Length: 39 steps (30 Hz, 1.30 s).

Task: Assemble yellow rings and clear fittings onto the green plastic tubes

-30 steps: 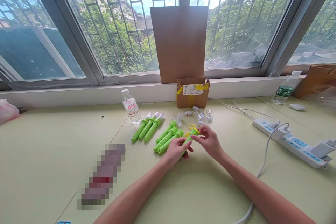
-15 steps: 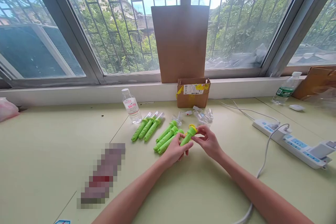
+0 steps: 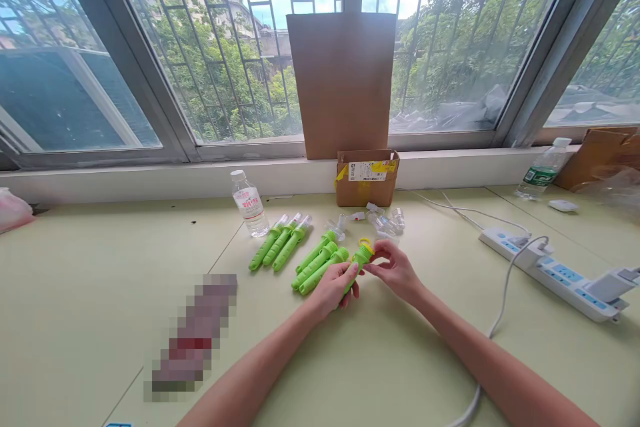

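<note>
My left hand (image 3: 333, 288) is closed around a green flute-shaped plastic tube (image 3: 361, 256), held tilted with its ridged neck up and to the right. A yellow ring (image 3: 365, 242) shows at the tube's mouth. The fingers of my right hand (image 3: 397, 271) are pinched at the right side of that neck, just below the ring; their exact contact is partly hidden. Beside my left hand lie several similar green tubes (image 3: 316, 265) without clear caps. Farther left, three green tubes with clear caps (image 3: 287, 245) lie side by side.
Loose clear plastic pieces (image 3: 384, 221) lie beyond my hands, before a small cardboard box (image 3: 367, 180). A water bottle (image 3: 250, 205) stands behind the capped tubes. To the right are a power strip (image 3: 550, 272) and its white cable (image 3: 505, 300). A blurred-out item (image 3: 195, 333) lies left.
The held tube has shifted slightly down and left, more upright, with my left thumb now higher along it. The yellow ring stands out more clearly above the neck.
</note>
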Motion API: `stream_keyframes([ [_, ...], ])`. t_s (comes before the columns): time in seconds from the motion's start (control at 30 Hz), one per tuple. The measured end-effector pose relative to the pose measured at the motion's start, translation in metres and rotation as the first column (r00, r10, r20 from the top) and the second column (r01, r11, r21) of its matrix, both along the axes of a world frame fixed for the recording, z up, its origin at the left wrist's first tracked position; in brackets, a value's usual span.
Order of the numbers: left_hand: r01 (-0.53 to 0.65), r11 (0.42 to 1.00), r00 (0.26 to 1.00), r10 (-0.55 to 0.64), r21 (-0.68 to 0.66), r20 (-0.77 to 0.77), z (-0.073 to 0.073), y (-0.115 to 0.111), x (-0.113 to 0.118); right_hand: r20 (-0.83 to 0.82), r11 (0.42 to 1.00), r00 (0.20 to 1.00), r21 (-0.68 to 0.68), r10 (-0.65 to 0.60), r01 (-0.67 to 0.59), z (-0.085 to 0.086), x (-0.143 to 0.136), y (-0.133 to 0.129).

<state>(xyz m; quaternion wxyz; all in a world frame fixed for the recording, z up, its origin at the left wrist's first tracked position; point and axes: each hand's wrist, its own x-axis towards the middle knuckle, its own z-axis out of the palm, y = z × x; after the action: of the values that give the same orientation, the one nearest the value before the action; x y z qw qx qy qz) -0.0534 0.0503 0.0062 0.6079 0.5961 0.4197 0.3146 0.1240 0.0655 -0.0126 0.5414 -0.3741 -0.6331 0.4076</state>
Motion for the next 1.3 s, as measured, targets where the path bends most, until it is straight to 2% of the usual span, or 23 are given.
stream_keyframes([
  [0.1,0.032,0.999,0.999,-0.032,-0.015,-0.003,0.001,-0.001,0.0,0.018,0.999,1.0,-0.053,-0.009,0.01,-0.002,0.002,0.003],
  [0.23,0.002,1.0,1.0,-0.002,-0.017,-0.021,0.001,-0.001,-0.001,-0.016,0.995,1.0,-0.101,-0.001,-0.001,-0.004,0.002,0.004],
  [0.53,-0.088,0.996,0.996,0.088,0.02,0.014,-0.004,-0.001,0.002,0.038,0.994,0.996,-0.076,-0.077,0.08,-0.007,0.0,0.002],
  [0.93,-0.001,0.999,0.999,-0.001,0.045,0.034,-0.006,-0.003,0.003,0.106,0.994,0.989,-0.028,-0.101,0.104,0.001,-0.003,-0.001],
  [1.13,-0.012,0.996,0.999,0.016,0.083,-0.036,-0.001,-0.003,0.002,-0.01,0.992,1.0,-0.123,-0.008,0.007,0.003,-0.005,-0.003],
  [1.3,-0.061,0.997,0.992,0.066,0.058,-0.104,-0.002,-0.003,0.0,-0.063,0.996,0.998,-0.087,-0.002,-0.004,0.0,-0.004,-0.002],
])
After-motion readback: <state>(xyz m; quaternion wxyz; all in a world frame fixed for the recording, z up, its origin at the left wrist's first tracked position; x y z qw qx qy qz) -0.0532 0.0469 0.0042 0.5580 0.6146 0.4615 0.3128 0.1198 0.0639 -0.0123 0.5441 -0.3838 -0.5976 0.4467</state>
